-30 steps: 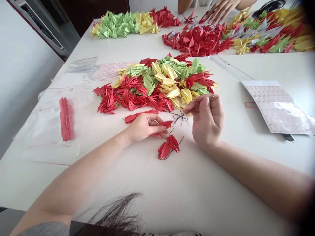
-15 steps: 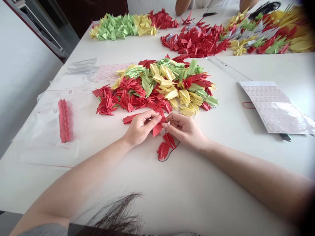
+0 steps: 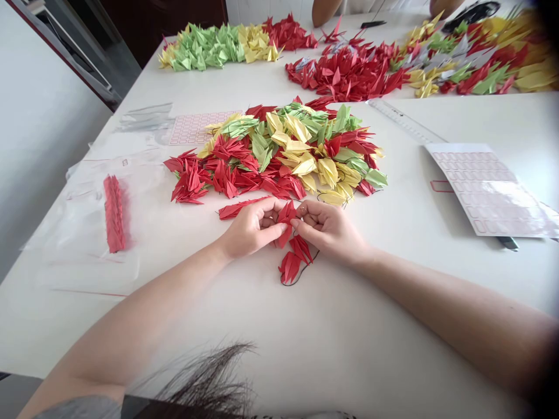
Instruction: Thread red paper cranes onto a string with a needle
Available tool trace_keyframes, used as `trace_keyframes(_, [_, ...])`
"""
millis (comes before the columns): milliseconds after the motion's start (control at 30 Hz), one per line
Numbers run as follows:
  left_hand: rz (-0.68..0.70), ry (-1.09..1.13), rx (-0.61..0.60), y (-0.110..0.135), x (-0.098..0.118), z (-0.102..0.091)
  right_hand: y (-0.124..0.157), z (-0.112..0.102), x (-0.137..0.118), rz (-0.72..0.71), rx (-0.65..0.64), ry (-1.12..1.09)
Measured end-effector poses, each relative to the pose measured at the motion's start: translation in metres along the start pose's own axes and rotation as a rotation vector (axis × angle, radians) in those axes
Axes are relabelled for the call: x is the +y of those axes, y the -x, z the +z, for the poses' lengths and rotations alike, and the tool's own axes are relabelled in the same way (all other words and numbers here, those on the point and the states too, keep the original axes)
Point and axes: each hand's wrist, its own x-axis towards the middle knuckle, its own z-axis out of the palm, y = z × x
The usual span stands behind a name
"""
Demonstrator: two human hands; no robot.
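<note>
My left hand [image 3: 250,228] and my right hand [image 3: 329,231] meet over a red origami crane [image 3: 285,222], and the fingertips of both pinch it. Below them, two more red paper cranes [image 3: 295,260] lie on the table, linked by a black thread [image 3: 301,279]. A flattened red crane [image 3: 241,207] lies just beyond my left fingers. Past both hands spreads a large heap of red, yellow and green paper cranes [image 3: 271,154]. My fingers hide where the thread meets the held crane.
A long red crane stack [image 3: 114,214] lies on clear plastic to the left. Sticker sheets [image 3: 484,189] [image 3: 203,128] lie either side of the heap, with a ruler [image 3: 406,121] at right. More crane piles [image 3: 349,73] line the far side, near a co-worker's forearm [image 3: 325,10].
My right hand has come down and left from its raised position to join my left hand on the red crane. The co-worker's hand has withdrawn from the far side.
</note>
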Motion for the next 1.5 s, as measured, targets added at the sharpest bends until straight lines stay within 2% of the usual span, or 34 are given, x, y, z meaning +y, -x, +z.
trace_keyframes(667, [-0.048, 0.022, 0.029, -0.0029, -0.0004, -0.0034, -0.0001, -0.0010, 0.0004, -0.005, -0.078, -0.059])
trace_keyframes(1067, [-0.023, 0.041, -0.002, -0.0038, -0.0014, -0.0048, -0.0010, -0.0025, -0.0004, 0.005, -0.104, -0.087])
trace_keyframes(1267, [-0.074, 0.093, -0.023, -0.0033, -0.0010, -0.0045, -0.0022, -0.0025, -0.0001, 0.015, -0.117, -0.097])
trace_keyframes(1500, [0.038, -0.061, -0.006, -0.0021, -0.0007, -0.0027, -0.0008, -0.0026, -0.0031, 0.041, -0.135, -0.073])
